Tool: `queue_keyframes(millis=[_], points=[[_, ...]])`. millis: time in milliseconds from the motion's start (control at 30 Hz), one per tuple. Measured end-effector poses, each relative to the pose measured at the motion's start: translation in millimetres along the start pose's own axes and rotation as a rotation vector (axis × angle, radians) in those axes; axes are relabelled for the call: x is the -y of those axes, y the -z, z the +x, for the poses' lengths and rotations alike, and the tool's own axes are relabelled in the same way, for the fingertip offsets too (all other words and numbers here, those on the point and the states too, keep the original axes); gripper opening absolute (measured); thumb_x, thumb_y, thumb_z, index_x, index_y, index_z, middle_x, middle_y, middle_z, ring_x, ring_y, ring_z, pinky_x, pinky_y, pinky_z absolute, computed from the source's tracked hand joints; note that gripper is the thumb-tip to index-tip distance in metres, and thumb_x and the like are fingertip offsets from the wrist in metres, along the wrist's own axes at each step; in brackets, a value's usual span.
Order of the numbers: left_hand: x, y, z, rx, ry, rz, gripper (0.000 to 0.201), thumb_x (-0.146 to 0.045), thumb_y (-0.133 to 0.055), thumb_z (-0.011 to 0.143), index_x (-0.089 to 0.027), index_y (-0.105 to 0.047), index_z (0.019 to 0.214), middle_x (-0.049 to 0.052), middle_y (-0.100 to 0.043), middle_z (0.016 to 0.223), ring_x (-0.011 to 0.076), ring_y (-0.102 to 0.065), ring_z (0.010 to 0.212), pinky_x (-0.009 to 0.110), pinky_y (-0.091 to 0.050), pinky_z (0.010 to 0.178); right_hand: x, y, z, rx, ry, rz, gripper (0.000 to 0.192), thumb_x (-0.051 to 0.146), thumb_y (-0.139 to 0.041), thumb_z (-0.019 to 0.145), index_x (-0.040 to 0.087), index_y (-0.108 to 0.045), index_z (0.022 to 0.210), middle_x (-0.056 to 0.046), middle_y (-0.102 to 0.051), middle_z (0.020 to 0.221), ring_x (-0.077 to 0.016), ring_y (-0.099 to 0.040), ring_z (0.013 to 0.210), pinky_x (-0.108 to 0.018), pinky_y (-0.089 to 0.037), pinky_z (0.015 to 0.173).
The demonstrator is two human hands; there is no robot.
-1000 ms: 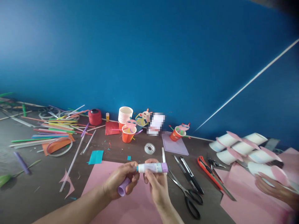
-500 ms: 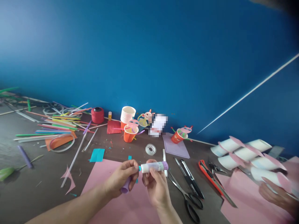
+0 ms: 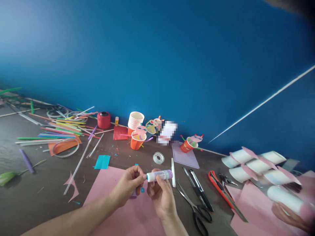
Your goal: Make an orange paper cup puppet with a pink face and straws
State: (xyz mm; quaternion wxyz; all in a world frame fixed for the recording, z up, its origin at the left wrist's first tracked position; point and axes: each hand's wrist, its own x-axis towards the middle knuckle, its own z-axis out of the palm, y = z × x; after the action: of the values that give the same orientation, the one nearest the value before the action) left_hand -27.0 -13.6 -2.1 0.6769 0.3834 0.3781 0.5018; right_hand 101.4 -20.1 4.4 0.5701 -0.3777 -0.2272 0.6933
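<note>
Over a pink paper sheet (image 3: pixel 108 196), my right hand (image 3: pixel 162 196) holds a glue stick (image 3: pixel 159 176), a white tube with a purple base, lying nearly level. Its white end faces my left hand (image 3: pixel 131 183). The fingertips of my left hand pinch a tiny teal paper piece (image 3: pixel 147 176) against that end. Tucked under the same hand's curled fingers is a purple cap (image 3: pixel 133 194), mostly hidden. A small teal scrap (image 3: pixel 142 189) lies on the pink sheet between my hands.
Black-handled scissors (image 3: pixel 197 209), pens (image 3: pixel 201 190) and a red cutter knife (image 3: pixel 223 193) lie at right. Another person's hand (image 3: pixel 286 214) holds a paper tube (image 3: pixel 283 198). Decorated cups (image 3: pixel 138 141) and clear tape (image 3: pixel 158 158) stand behind; colourful straws (image 3: pixel 64 127) lie left.
Both my hands stay almost in place, with the glue stick's end still at the teal piece. The purple cap is now more hidden. At right, the other person's tube has turned.
</note>
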Motion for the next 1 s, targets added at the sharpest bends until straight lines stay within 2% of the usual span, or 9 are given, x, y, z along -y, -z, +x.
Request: queue_keyframes(millis=[167, 467, 633, 833, 1000], points=[[2.7, 0.8, 0.1, -0.054, -0.052, 0.032, 0.025, -0.033, -0.062, 0.074, -0.018, -0.043, 0.068, -0.01, -0.044, 0.046, 0.0024, -0.038, 0.031, 0.014, -0.027, 0.034, -1.1, 0.3, 0.4, -0.009, -0.023, 0.014, 0.029, 0.03, -0.069, 0.068, 0.019, -0.058, 0.093, 0.004, -0.053, 0.053, -0.0065, -0.044, 0.042, -0.017, -0.034, 0.04], [-0.3, 3.3, 1.5, -0.01, -0.045, 0.022, 0.027, -0.033, -0.064, 0.072, -0.018, -0.042, 0.068, -0.008, -0.048, 0.051, 0.0028, -0.041, 0.034, 0.015, -0.03, 0.035, -3.1, 2.6, -0.3, 0.105, -0.001, -0.004, 0.023, 0.032, -0.064, 0.073, 0.019, -0.057, 0.091, 0.005, -0.052, 0.052, -0.0064, -0.044, 0.04, -0.018, -0.033, 0.04], [-1.1, 4.1, 1.5, -0.025, -0.055, 0.048, 0.029, -0.034, -0.066, 0.069, -0.018, -0.043, 0.071, -0.007, -0.052, 0.056, 0.003, -0.042, 0.035, 0.015, -0.031, 0.035, -1.6, 0.5, -0.7, 0.082, 0.006, -0.026, 0.025, 0.033, -0.066, 0.071, 0.019, -0.057, 0.09, 0.005, -0.052, 0.051, -0.0067, -0.043, 0.04, -0.018, -0.032, 0.039], [-0.1, 5.0, 1.9, -0.064, -0.109, 0.134, 0.028, -0.035, -0.066, 0.069, -0.019, -0.043, 0.071, -0.008, -0.049, 0.053, 0.0036, -0.042, 0.036, 0.016, -0.032, 0.036, -1.2, -2.8, -2.1, 0.053, -0.013, -0.006, 0.025, 0.034, -0.069, 0.069, 0.019, -0.059, 0.086, 0.005, -0.052, 0.051, -0.0062, -0.043, 0.04, -0.017, -0.032, 0.04], [0.5, 3.7, 1.9, -0.061, -0.092, 0.128, 0.027, -0.035, -0.065, 0.071, -0.018, -0.044, 0.069, -0.008, -0.048, 0.05, 0.0038, -0.043, 0.036, 0.015, -0.031, 0.035, -1.7, -1.9, -0.5, 0.049, -0.039, 0.034, 0.023, 0.033, -0.069, 0.07, 0.019, -0.06, 0.085, 0.005, -0.053, 0.05, -0.0063, -0.042, 0.038, -0.018, -0.033, 0.04]])
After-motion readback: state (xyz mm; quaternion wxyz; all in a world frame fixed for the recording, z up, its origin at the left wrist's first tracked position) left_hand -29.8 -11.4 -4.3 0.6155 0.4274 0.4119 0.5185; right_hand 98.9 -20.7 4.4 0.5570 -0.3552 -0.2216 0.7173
